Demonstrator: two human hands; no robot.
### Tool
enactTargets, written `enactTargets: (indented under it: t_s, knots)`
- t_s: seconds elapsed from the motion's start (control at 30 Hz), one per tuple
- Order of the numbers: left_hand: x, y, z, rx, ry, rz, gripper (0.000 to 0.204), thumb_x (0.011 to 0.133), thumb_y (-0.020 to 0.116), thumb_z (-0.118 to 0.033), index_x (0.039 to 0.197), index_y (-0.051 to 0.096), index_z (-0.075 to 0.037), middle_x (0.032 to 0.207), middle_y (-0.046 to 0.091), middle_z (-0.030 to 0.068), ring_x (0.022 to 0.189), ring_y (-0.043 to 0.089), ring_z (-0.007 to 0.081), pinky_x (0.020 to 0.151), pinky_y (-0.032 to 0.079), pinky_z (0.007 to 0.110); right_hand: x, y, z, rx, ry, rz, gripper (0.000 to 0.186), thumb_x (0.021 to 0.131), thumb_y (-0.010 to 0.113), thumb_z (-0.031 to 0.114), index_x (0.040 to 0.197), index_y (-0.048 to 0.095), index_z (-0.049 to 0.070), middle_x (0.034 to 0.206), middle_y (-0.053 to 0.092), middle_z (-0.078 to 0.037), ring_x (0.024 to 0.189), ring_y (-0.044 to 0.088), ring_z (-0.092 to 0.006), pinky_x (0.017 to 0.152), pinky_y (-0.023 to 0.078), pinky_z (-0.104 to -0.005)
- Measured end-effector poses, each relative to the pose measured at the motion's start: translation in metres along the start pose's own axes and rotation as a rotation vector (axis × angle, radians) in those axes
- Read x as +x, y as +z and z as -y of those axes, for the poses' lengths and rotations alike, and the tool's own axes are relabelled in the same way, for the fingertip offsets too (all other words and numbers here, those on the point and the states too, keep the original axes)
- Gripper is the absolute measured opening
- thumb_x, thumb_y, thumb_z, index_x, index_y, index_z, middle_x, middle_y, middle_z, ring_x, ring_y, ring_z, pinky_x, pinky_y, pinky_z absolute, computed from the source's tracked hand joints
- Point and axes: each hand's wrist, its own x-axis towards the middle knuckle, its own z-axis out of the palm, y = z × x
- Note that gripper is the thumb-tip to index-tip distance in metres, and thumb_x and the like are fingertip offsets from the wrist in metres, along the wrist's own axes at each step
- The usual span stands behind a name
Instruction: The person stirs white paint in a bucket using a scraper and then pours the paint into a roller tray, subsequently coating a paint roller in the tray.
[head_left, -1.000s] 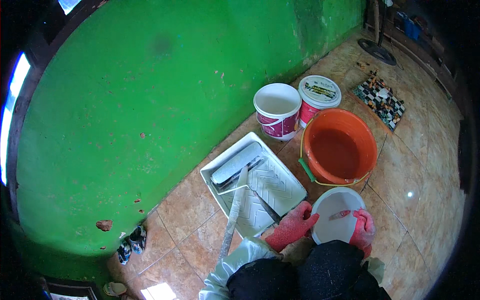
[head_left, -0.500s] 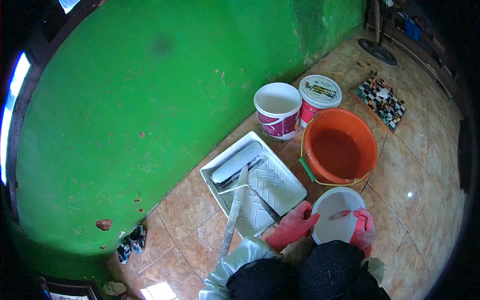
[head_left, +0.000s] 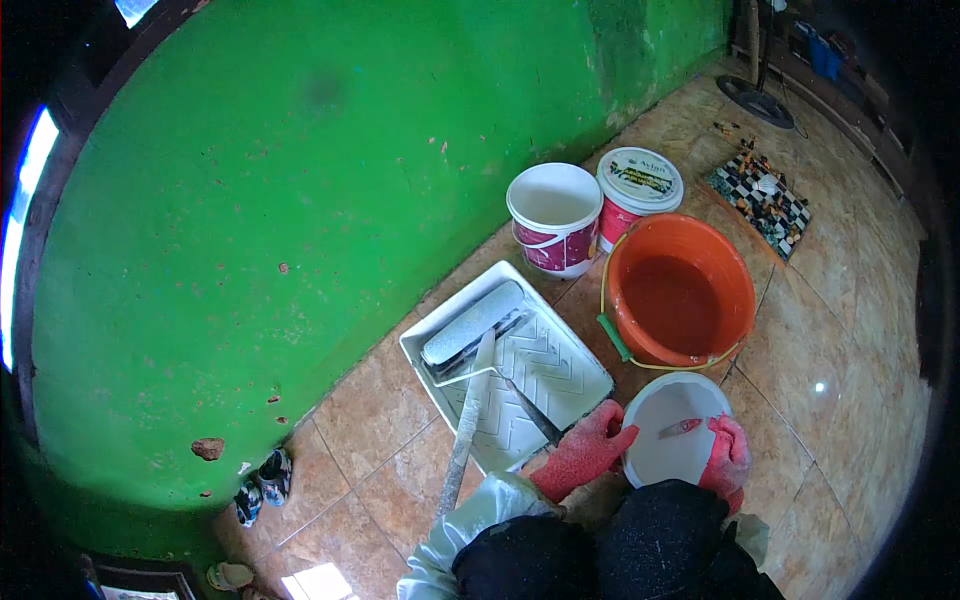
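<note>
From my end I see the tub [head_left: 660,402] on the tiled floor [head_left: 840,400] between both gloved hands, low in my view and right of centre. The left hand [head_left: 585,455] has its fingers apart, one reaching the tub's near rim; how firmly it presses, I cannot tell. The right hand [head_left: 728,458] is clamped on the opposite rim, fingertips inside. Black cloth [head_left: 660,535] hides the tub's lower edge from me.

The bucket [head_left: 690,236] crowds the tub's far side, and the tray [head_left: 590,372] takes up the floor to the left. In the tray lies the roller [head_left: 472,322], its dark handle [head_left: 535,408] running right up to the left hand, and a pole [head_left: 462,445] crosses the tray and its near rim. Beyond stand an open pail [head_left: 552,250] and a lidded pail [head_left: 632,205], with a littered chessboard [head_left: 765,205] farther right. Two shoes [head_left: 272,478] sit by the wall [head_left: 270,200].

The tub is round, smooth and white — a small reddish shape shows inside, reflection or object, I cannot say. The bucket is orange plastic with a wire bail and green grip. Zigzag ridges mark the tray; the roller is a pale, fuzzy cylinder, the pole scuffed. The gloves look pink and powdery — the green wall is chipped and pitted.
</note>
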Motion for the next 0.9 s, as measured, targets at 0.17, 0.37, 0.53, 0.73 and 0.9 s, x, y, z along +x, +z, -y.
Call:
enactTargets:
  t_s: [0.17,0.37,0.53,0.73,0.9]
  knots:
    - [-0.001,-0.001,-0.005,-0.001,-0.044,0.005,0.028,0.089,0.056,-0.028,0.097,0.047,-0.003,0.081,0.054,0.0068,0.073,0.051,0.0118,0.064,0.045,0.027,-0.002,-0.003,-0.009,0.145,0.034,0.087,0.028,0.085,0.045,-0.001,0.113,0.052,0.001,0.097,0.062,-0.012,0.090,0.059,-0.0181,0.083,0.046,-0.0305]
    - [-0.002,0.000,-0.008,0.054,-0.027,-0.022,0.028,0.088,0.056,-0.027,0.097,0.048,-0.002,0.081,0.054,0.0068,0.073,0.051,0.0118,0.064,0.045,0.027,0.004,0.002,-0.027,0.352,0.154,0.156,0.035,0.086,0.041,-0.004,0.119,0.047,0.000,0.098,0.062,-0.015,0.089,0.059,-0.0178,0.082,0.047,-0.0303]
    - [0.002,0.001,0.008,0.033,0.065,-0.063,0.028,0.087,0.057,-0.029,0.095,0.049,-0.004,0.076,0.057,0.0087,0.063,0.055,0.0147,0.054,0.046,0.029,0.001,0.004,-0.014,0.341,0.134,0.124,0.040,0.086,0.040,-0.004,0.125,0.043,-0.001,0.100,0.061,-0.015,0.089,0.059,-0.0174,0.082,0.047,-0.0301]
    - [-0.001,0.001,0.001,0.006,0.021,-0.035,0.028,0.088,0.057,-0.029,0.096,0.048,-0.003,0.078,0.056,0.0075,0.067,0.054,0.0139,0.058,0.045,0.029,-0.002,0.004,-0.001,0.377,0.099,0.114,0.039,0.086,0.040,-0.002,0.124,0.044,-0.001,0.098,0.062,-0.014,0.087,0.059,-0.0173,0.081,0.047,-0.0294]
    - [-0.002,-0.002,-0.009,-0.029,-0.058,0.017,0.026,0.089,0.056,-0.026,0.097,0.048,-0.003,0.081,0.053,0.0059,0.072,0.050,0.0113,0.063,0.045,0.027,-0.004,-0.012,-0.019,-0.029,0.113,0.114,0.017,0.083,0.050,0.007,0.098,0.057,0.002,0.083,0.062,-0.008,0.079,0.058,-0.0173,0.074,0.046,-0.0307]
